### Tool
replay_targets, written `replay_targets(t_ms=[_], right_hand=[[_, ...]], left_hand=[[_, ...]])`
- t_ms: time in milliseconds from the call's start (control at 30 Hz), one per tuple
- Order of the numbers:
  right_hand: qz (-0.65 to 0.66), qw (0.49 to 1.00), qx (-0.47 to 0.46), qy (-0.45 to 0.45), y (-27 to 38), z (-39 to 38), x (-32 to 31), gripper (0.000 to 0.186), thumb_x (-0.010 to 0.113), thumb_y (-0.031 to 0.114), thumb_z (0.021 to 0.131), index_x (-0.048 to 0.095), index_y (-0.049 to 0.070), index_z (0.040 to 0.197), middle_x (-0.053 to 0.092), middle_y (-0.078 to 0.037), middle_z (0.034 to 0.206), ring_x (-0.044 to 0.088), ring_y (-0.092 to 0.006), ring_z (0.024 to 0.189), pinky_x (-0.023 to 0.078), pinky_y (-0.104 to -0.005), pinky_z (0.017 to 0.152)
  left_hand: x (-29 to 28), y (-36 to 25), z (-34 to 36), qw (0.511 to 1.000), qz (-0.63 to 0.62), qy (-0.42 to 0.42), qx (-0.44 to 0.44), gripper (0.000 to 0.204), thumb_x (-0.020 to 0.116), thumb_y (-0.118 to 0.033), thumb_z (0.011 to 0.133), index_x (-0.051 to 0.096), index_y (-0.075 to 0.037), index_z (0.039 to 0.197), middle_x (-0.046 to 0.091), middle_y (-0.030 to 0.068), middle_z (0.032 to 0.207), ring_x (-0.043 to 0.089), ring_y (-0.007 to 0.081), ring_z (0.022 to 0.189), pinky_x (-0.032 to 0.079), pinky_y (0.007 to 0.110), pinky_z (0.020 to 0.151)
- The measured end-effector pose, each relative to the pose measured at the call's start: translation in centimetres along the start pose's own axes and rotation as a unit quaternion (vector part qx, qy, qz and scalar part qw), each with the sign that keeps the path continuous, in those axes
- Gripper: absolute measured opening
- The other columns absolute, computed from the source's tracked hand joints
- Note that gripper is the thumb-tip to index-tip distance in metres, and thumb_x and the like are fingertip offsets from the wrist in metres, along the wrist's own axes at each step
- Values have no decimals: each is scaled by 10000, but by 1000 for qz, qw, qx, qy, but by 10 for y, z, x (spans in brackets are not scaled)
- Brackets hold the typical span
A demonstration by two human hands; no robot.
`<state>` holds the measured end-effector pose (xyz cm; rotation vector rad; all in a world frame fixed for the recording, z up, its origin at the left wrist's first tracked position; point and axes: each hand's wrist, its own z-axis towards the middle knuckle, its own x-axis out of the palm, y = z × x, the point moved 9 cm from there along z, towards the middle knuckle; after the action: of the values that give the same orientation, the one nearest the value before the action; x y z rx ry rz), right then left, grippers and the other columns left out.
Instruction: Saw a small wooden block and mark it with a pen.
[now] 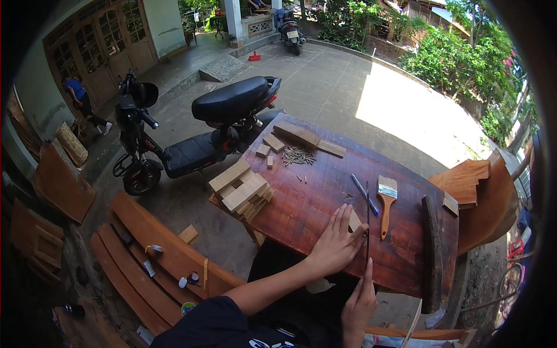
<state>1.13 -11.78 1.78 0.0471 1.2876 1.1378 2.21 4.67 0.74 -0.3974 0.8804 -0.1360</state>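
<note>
My left hand (pixel 337 242) presses a small pale wooden block (pixel 354 220) on the reddish-brown wooden table (pixel 316 214), fingers closed against it. Low at the table's near edge, my right hand (pixel 360 304) is closed on the near end of a long, thin dark tool (pixel 368 246), perhaps a file or a blade; its exact kind I cannot tell. The tool runs away from me, past my left fingertips and beside the block. Just beyond the block lie a blue pen (pixel 372 205) and a slim pointed tool (pixel 360 185). A wide brush with a wooden handle (pixel 385 211) rests to their right.
Stacked wooden blocks (pixel 241 187) stand at the table's left edge. Behind them lie a pile of small metallic pieces (pixel 297 155) and a wooden bar (pixel 296 134). A dark bar (pixel 432 255) lies at the right. A motorbike (pixel 203 133) and a wooden bench (pixel 168 243) flank the table's left.
</note>
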Motion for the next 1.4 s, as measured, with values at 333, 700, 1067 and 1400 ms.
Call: replay_targets(t_ms=[333, 700, 1067, 1400], right_hand=[[6, 1000, 14, 15, -1, -4, -1, 590, 495, 19, 1108, 444, 120, 1687, 702, -256, 1033, 699, -449, 875, 529, -512, 750], [8, 1000, 19, 9, 1, -2, -2, 593, 496, 7, 1102, 448, 112, 1683, 712, -266, 1091, 712, -461, 912, 544, -512, 783], [-8, 1000, 14, 10, -2, -4, 0, 598, 488, 7, 1099, 445, 116, 1686, 714, -253, 1070, 703, -454, 886, 534, -518, 762], [-9, 999, 28, 25, 2, -8, 0, 594, 473, -13, 1097, 448, 98, 1680, 725, -283, 1178, 724, -477, 997, 559, -513, 831]], left_hand=[[-2, 0, 0, 1000, 2, 6, -7, 401, 588, -287, 1118, 406, -180, 1459, 354, 398, 1535, 379, 604, 1486, 327, 663, 1259], [-2, -2, 0, 1000, 17, 14, 6, 492, 563, -261, 1119, 300, -138, 1516, 352, 442, 1516, 356, 614, 1492, 280, 666, 1277], [0, 1, -1, 1000, 14, 4, -4, 388, 571, -291, 1126, 423, -184, 1468, 350, 384, 1553, 373, 596, 1498, 316, 659, 1269], [-1, 2, -4, 1000, 5, -1, -7, 392, 558, -295, 1134, 412, -183, 1481, 354, 381, 1548, 364, 592, 1508, 314, 652, 1273]])
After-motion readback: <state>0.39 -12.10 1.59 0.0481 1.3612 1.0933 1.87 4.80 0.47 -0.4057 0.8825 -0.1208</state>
